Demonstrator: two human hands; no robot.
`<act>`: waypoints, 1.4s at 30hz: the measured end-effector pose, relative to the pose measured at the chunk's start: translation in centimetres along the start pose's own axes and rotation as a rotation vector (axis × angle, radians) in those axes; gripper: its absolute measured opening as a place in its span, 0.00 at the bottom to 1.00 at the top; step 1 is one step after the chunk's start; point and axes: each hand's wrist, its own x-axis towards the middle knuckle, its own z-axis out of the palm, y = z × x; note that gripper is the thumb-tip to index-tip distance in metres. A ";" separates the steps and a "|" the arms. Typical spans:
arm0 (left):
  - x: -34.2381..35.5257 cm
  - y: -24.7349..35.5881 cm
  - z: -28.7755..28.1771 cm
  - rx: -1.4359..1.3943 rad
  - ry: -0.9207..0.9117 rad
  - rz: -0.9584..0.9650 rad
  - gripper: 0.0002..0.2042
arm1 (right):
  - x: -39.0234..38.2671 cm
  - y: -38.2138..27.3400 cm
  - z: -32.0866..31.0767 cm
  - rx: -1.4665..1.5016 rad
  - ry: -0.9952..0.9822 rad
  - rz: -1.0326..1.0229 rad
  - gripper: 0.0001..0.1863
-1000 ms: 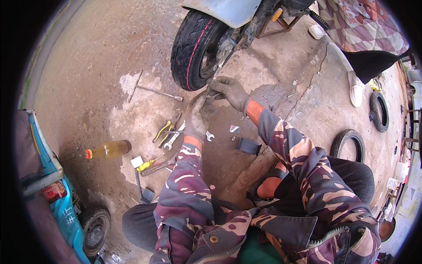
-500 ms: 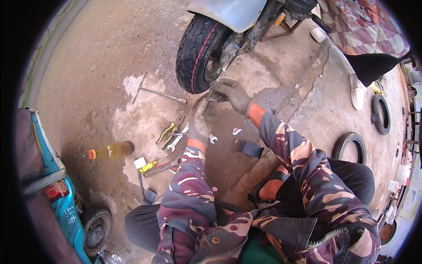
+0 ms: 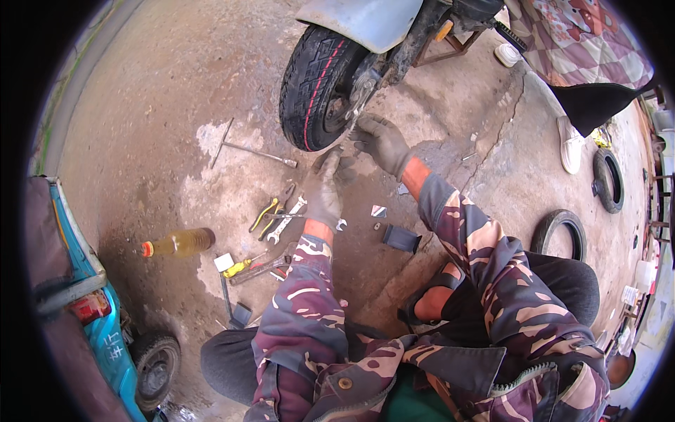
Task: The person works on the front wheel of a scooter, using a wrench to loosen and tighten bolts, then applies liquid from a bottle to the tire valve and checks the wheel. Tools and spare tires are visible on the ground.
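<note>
A motorcycle wheel with a black tyre (image 3: 309, 91), marked by a red line, stands in front of me under a pale mudguard (image 3: 365, 21). Grey work gloves cover both hands. My right hand (image 3: 383, 143) pinches a thin metal rod (image 3: 354, 125), ribbed like a spring, beside the hub. Below the tyre is my left hand (image 3: 325, 191), its fingers curled; whatever they hold is too small to make out. Under that wrist lies an open-end wrench (image 3: 285, 224), with yellow-and-black pliers (image 3: 264, 213) just left of it.
A T-handle wrench (image 3: 253, 152) lies left of the tyre. Further left are a bottle of yellowish liquid (image 3: 184, 242) and a blue vehicle (image 3: 109, 330). A yellow screwdriver (image 3: 239, 267) and a dark box (image 3: 401, 238) lie nearer me. Loose tyres (image 3: 560, 235) rest at right.
My hands have moved apart. The right one has gone slightly up and right with the rod's end; the left one has dropped a little away from it.
</note>
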 end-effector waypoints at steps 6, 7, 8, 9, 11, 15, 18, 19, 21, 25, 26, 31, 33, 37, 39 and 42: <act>0.6 -0.2 1.1 0.011 -0.027 -0.020 0.17 | 0.8 -2.1 0.1 0.003 0.080 -0.019 0.15; 0.7 -0.2 1.3 0.035 -0.037 0.000 0.17 | 1.0 -2.5 0.1 -0.009 0.111 -0.020 0.15; 0.8 -0.2 1.6 0.063 -0.042 0.017 0.17 | 1.2 -3.0 0.1 -0.007 0.135 -0.017 0.14; 0.9 -0.3 1.9 0.085 -0.043 0.029 0.17 | 1.5 -3.5 0.1 -0.010 0.134 -0.027 0.14; 0.9 -0.4 2.8 0.139 -0.024 0.035 0.18 | 2.0 -4.1 0.0 -0.021 0.155 -0.041 0.13; 1.2 0.0 4.8 0.201 -0.019 0.072 0.18 | 2.2 -4.4 -0.1 -0.094 0.146 -0.027 0.17; 1.3 0.6 6.0 0.277 0.003 0.081 0.18 | 2.1 -4.4 0.1 -0.083 0.157 -0.037 0.17; 1.4 0.7 6.3 0.302 0.006 0.090 0.18 | 2.1 -4.4 0.2 -0.076 0.148 -0.042 0.17; 1.5 0.9 6.7 0.341 0.009 0.105 0.18 | 1.9 -4.5 0.2 -0.077 0.146 -0.047 0.16; 2.2 0.7 6.9 0.359 0.018 0.129 0.17 | 1.1 -4.4 -0.4 -0.100 -0.005 0.037 0.13; 2.4 0.6 6.9 0.357 0.017 0.133 0.17 | 0.9 -4.4 -0.7 -0.099 -0.077 0.082 0.13; 2.6 0.2 6.7 0.393 0.041 0.141 0.15 | 0.0 -3.8 -1.1 -0.128 -0.233 0.210 0.12; 2.6 0.2 6.7 0.397 0.037 0.146 0.14 | -0.2 -3.7 -0.9 -0.174 -0.186 0.163 0.13; 2.9 0.3 6.8 0.408 0.045 0.176 0.12 | 0.2 -3.6 -0.2 -0.191 -0.043 0.090 0.13; 3.0 0.2 6.8 0.398 0.070 0.188 0.11 | 0.6 -3.7 0.0 -0.214 -0.005 0.086 0.13; 3.2 0.0 6.9 0.363 0.081 0.198 0.11 | 1.2 -3.8 0.4 -0.315 0.097 0.035 0.15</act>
